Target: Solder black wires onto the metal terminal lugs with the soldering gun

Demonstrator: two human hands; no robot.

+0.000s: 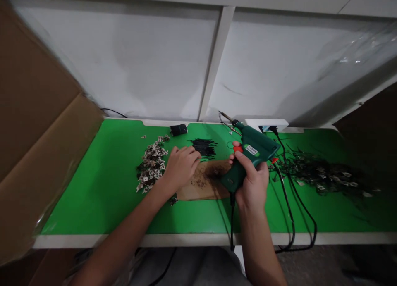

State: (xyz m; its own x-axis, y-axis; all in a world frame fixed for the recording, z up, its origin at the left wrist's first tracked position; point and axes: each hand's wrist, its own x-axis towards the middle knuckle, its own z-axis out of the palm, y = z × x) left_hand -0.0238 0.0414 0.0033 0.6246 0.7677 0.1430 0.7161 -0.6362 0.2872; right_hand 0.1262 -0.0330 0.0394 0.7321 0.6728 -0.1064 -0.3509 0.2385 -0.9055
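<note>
My right hand (252, 182) is wrapped round the handle of a green soldering gun (259, 143), with fingers at its red trigger (238, 149). Its metal tip points up and to the left, above the mat. My left hand (182, 164) reaches down at the near left end of a pile of short black wires (204, 148). Its fingers are bent and close together; whatever they pinch is hidden under them. Left of that hand is a heap of small metal parts (152, 164). Between both hands lies a scorched brown board (201, 187).
A tied bundle of black wires (178, 129) lies at the back. On the right is a tangled pile of wires with metal ends (325, 172). Black cords run from a white power strip (269, 123) over the green mat (93, 182). Cardboard (49, 120) walls the left side.
</note>
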